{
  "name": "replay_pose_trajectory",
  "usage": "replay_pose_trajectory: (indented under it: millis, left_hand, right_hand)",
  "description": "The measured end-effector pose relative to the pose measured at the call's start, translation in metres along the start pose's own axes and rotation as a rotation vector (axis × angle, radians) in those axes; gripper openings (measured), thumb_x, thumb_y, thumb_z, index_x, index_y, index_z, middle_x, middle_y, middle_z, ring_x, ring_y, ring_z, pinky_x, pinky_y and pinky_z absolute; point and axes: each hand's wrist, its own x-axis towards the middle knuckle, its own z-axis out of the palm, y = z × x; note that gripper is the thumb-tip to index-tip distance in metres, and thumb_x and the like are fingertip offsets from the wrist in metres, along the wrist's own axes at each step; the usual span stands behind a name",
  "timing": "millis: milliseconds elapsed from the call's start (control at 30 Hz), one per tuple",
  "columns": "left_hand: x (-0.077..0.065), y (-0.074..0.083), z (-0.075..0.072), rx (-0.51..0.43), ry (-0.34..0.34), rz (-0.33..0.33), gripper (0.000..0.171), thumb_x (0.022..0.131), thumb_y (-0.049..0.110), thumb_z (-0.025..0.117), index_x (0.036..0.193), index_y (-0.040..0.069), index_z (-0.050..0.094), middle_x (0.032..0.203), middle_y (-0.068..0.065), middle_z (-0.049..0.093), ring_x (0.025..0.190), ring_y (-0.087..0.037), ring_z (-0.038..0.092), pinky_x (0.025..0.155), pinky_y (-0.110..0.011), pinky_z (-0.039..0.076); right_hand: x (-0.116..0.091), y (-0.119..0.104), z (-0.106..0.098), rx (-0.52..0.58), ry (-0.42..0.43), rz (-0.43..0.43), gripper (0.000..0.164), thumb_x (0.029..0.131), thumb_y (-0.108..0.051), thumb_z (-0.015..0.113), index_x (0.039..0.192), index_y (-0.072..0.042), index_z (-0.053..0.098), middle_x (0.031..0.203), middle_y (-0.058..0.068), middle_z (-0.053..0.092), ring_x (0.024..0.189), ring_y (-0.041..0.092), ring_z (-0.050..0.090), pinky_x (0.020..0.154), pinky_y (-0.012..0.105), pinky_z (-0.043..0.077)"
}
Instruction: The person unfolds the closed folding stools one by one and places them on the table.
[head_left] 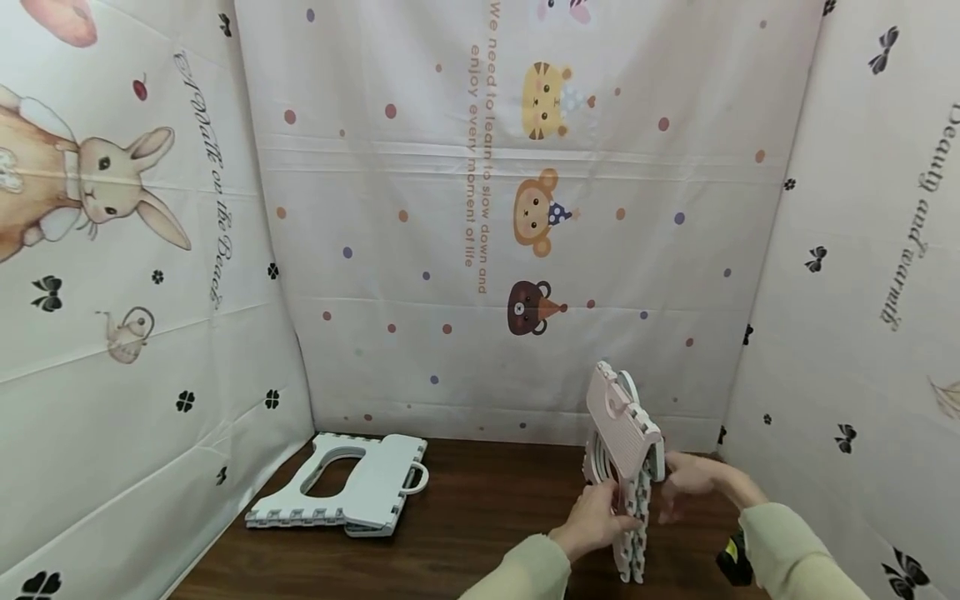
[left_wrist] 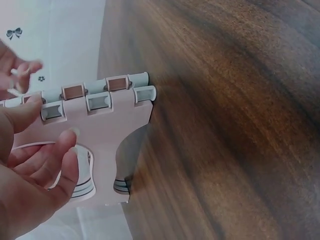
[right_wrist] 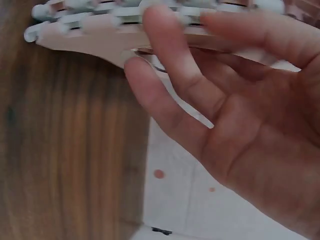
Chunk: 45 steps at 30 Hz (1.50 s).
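Observation:
A folded pink and white folding stool (head_left: 622,429) stands on edge on the table, tilted slightly. My left hand (head_left: 594,518) holds its near side; in the left wrist view the thumb lies at the hinged edge and the fingers curl by the oval opening in the pink panel (left_wrist: 107,127). On the stool's other side is my right hand (head_left: 692,479), its fingers loosely extended close to the edge. In the right wrist view, those fingers (right_wrist: 170,55) overlap the row of hinges, with nothing gripped.
A white folding stool (head_left: 378,483) lies folded flat on the brown wooden table (head_left: 480,492) at left, its loop handle toward the middle. Printed cloth walls (head_left: 420,358) enclose the back and both sides. A small black and yellow object (head_left: 735,560) shows by the right sleeve.

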Motion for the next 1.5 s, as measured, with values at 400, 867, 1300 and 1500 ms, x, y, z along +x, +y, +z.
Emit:
replay_pose_trajectory:
  millis: [400, 867, 1300, 1500]
  left_hand:
    - [0.0, 0.004, 0.0, 0.165, 0.045, -0.039, 0.025, 0.077, 0.026, 0.082, 0.094, 0.019, 0.064, 0.082, 0.009, 0.067, 0.067, 0.0, 0.058, 0.06, -0.021, 0.047]
    - [0.006, -0.005, -0.02, 0.221, 0.034, 0.004, 0.021, 0.079, 0.024, 0.08, 0.086, 0.018, 0.061, 0.068, 0.012, 0.054, 0.057, -0.002, 0.047, 0.051, -0.022, 0.038]
    - [0.009, -0.006, -0.029, 0.262, 0.02, -0.003, 0.023, 0.077, 0.025, 0.081, 0.081, 0.016, 0.061, 0.066, 0.01, 0.055, 0.055, -0.003, 0.048, 0.05, -0.021, 0.038]
    - [0.01, -0.005, -0.032, 0.295, 0.01, -0.012, 0.022, 0.078, 0.028, 0.08, 0.083, 0.017, 0.062, 0.067, 0.01, 0.057, 0.055, -0.004, 0.049, 0.051, -0.023, 0.039]
  right_hand:
    - [0.01, 0.028, 0.02, 0.117, 0.011, -0.064, 0.032, 0.088, -0.01, 0.068, 0.112, 0.009, 0.056, 0.097, 0.011, 0.068, 0.077, 0.023, 0.066, 0.066, 0.042, 0.059]
    - [-0.005, 0.027, 0.004, 0.041, 0.111, -0.012, 0.034, 0.084, -0.012, 0.069, 0.106, 0.012, 0.059, 0.093, 0.01, 0.07, 0.07, 0.015, 0.063, 0.064, 0.038, 0.058]
    - [-0.019, 0.043, -0.008, 0.021, 0.184, 0.033, 0.028, 0.083, -0.009, 0.065, 0.101, 0.011, 0.061, 0.09, 0.011, 0.071, 0.066, 0.013, 0.064, 0.063, 0.036, 0.058]
    - [-0.026, 0.048, -0.013, 0.003, 0.198, 0.029, 0.026, 0.082, -0.008, 0.064, 0.099, 0.012, 0.062, 0.088, 0.014, 0.071, 0.063, 0.014, 0.063, 0.059, 0.034, 0.056]
